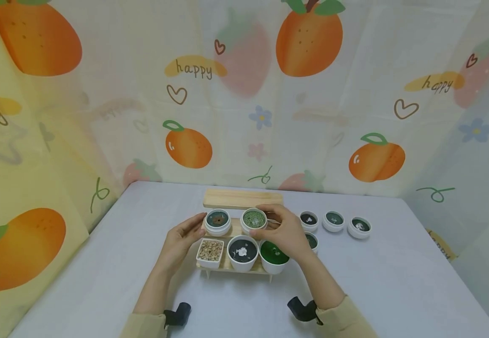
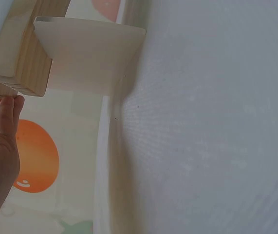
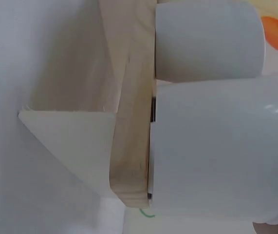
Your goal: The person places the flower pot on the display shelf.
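A two-tier wooden stand [image 1: 236, 229] carries white cups in two rows. My left hand [image 1: 180, 241] holds the left end of its upper board, fingertips against the wood [image 2: 2, 87] in the left wrist view. With thumb and fingers, my right hand [image 1: 286, 232] pinches a round cup of speckled green contents [image 1: 254, 218] at the upper right. A cup with a brown centre [image 1: 217, 220] stands at the upper left. Below are a square dish of tan flakes [image 1: 210, 251], a dark cup with a white patch [image 1: 242, 251] and a green cup [image 1: 274, 253].
To the right, several small white cups [image 1: 333, 219] stand on the white-covered table [image 1: 396, 281]. A plain wooden board [image 1: 243, 199] lies behind the stand. Fruit-printed curtains [image 1: 236, 117] hang at the back and sides. Pale supports [image 3: 70, 141] hold up the stand's lower board.
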The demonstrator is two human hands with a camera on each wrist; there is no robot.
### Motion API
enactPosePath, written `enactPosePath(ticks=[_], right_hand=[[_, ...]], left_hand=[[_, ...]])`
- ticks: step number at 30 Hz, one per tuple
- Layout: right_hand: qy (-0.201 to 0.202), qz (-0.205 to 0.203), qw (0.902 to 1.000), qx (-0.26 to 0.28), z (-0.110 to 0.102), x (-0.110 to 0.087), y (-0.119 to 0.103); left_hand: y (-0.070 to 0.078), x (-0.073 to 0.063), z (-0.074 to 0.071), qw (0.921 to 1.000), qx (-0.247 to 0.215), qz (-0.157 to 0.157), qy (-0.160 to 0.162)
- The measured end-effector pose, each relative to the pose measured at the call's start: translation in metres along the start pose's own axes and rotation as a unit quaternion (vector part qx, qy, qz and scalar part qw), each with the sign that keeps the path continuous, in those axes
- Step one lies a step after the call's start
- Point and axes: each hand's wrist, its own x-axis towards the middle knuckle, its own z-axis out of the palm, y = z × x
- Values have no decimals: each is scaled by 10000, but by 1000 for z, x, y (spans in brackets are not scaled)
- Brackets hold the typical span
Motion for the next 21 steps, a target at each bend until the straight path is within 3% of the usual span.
enactPosePath(ticks=[11, 21], right_hand=[[190, 105, 9987, -466, 4, 2, -4], [240, 270, 9979, -545, 10, 4, -5]], left_hand=[[-1, 1, -1, 10000, 35, 28, -25], [1, -1, 0, 10000, 16, 6, -18]])
